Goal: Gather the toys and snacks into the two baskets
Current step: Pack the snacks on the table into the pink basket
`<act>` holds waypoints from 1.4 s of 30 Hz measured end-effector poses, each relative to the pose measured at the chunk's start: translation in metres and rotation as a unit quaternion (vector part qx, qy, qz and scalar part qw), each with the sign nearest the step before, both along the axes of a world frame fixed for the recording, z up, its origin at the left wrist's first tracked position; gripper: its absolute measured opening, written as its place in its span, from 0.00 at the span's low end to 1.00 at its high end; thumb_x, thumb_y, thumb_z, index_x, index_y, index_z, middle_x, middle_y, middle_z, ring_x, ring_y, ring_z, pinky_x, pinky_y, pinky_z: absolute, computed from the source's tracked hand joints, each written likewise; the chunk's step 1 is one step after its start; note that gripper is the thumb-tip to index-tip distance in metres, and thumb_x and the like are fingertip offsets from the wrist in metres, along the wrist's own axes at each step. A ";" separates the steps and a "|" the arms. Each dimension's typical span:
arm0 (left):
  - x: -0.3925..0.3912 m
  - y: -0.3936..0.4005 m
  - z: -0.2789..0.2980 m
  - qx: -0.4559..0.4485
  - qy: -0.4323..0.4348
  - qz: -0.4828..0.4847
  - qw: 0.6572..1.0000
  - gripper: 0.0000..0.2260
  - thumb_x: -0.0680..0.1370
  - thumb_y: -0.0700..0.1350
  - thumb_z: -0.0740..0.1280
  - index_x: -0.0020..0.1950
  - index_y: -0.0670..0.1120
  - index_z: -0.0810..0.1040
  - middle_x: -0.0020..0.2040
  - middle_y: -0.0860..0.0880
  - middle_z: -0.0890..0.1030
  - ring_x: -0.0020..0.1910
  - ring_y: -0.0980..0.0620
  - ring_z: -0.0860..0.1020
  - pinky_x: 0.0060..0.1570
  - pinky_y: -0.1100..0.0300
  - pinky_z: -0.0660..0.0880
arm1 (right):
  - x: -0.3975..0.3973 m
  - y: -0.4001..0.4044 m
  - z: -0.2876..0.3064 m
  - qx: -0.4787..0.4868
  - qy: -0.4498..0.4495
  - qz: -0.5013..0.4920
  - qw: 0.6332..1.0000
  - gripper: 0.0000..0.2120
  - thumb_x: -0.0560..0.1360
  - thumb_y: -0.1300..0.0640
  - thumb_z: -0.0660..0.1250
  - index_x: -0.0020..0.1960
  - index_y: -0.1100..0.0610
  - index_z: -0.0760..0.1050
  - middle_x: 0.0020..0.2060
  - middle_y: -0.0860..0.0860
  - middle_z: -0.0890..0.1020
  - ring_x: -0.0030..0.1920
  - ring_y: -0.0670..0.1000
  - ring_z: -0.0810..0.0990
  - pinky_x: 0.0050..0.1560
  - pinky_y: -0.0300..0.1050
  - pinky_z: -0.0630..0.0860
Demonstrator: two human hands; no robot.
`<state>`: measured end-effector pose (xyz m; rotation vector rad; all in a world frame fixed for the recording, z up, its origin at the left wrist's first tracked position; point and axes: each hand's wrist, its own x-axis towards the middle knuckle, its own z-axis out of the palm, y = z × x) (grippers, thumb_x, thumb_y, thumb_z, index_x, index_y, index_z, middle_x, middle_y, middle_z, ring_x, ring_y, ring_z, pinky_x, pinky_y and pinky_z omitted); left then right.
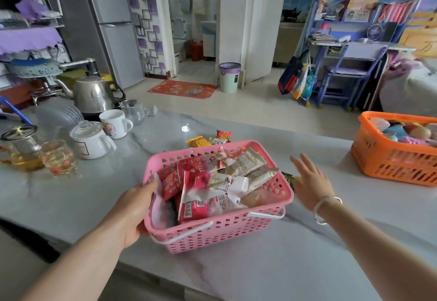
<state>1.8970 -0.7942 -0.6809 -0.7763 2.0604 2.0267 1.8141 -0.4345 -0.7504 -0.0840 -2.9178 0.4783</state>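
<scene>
The right hand hovers with fingers spread, released, right over the green packet lying beside the pink basket, whose left rim the left hand grasps

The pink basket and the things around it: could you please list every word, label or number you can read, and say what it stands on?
Nothing here reads with certainty.
Red snack packets in the pink basket: large white Chinese characters, too blurred to quote.
Barcode label on one packet: digits too small.
Red doormat: gold characters, blurred.
Orange packet and yellow packet behind the basket: print unreadable.
White mug: a picture only, no text seen.
</scene>
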 end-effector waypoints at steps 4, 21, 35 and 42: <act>-0.005 0.002 -0.003 0.011 0.005 0.005 1.000 0.15 0.82 0.53 0.62 0.55 0.42 0.78 0.37 0.41 0.86 0.31 0.43 0.85 0.30 0.55 0.79 | -0.020 0.018 -0.043 0.108 -0.126 0.000 0.986 0.30 0.80 0.46 0.56 0.76 0.41 0.44 0.77 0.51 0.46 0.77 0.53 0.44 0.75 0.54 0.45; 0.001 -0.001 -0.004 0.026 0.011 0.020 0.999 0.15 0.82 0.53 0.62 0.56 0.43 0.79 0.38 0.41 0.86 0.35 0.42 0.84 0.39 0.51 0.78 | -0.039 -0.010 0.021 -0.087 0.184 0.012 0.979 0.17 0.76 0.60 0.63 0.65 0.57 0.72 0.56 0.59 0.78 0.54 0.63 0.74 0.55 0.55 0.70; 0.029 0.000 0.013 0.030 0.028 -0.004 0.999 0.16 0.81 0.55 0.63 0.57 0.44 0.79 0.40 0.42 0.87 0.40 0.41 0.85 0.38 0.53 0.78 | 0.015 -0.082 0.090 0.143 -0.053 0.320 0.935 0.25 0.82 0.47 0.51 0.77 0.43 0.49 0.76 0.44 0.51 0.76 0.48 0.47 0.75 0.49 0.47; 0.031 0.002 0.012 0.037 0.031 -0.002 0.999 0.14 0.81 0.55 0.62 0.57 0.46 0.79 0.41 0.43 0.87 0.39 0.42 0.85 0.39 0.52 0.79 | 0.028 -0.082 0.095 0.165 -0.095 0.287 0.939 0.25 0.81 0.42 0.44 0.76 0.41 0.41 0.76 0.42 0.41 0.76 0.46 0.38 0.75 0.48 0.41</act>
